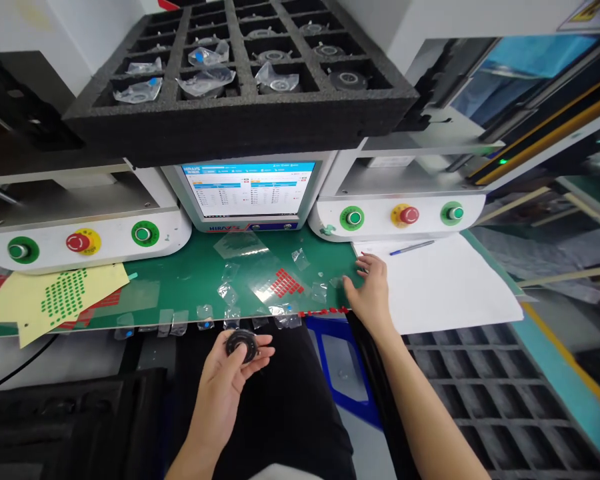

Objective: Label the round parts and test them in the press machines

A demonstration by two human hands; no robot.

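Disc-shaped black part (pixel 248 338), ringed on its face, sits beyond the near edge of the green table (pixel 183 267), over the seated person's lap, clasped in the left hand (pixel 224 373) with the thumb across its face and fingers behind. From where I stand it looks light and stiff, likely hard plastic or metal, maybe slick; I can't tell how fragile, though the rim seems the kinder place to hold than the face. Being round, it shows no long axis across; its ringed face points up towards the person. Over to the right, the right hand (pixel 371 297) has its fingers parted, gripping nothing I can make out, just beside the white paper sheet (pixel 445 287).
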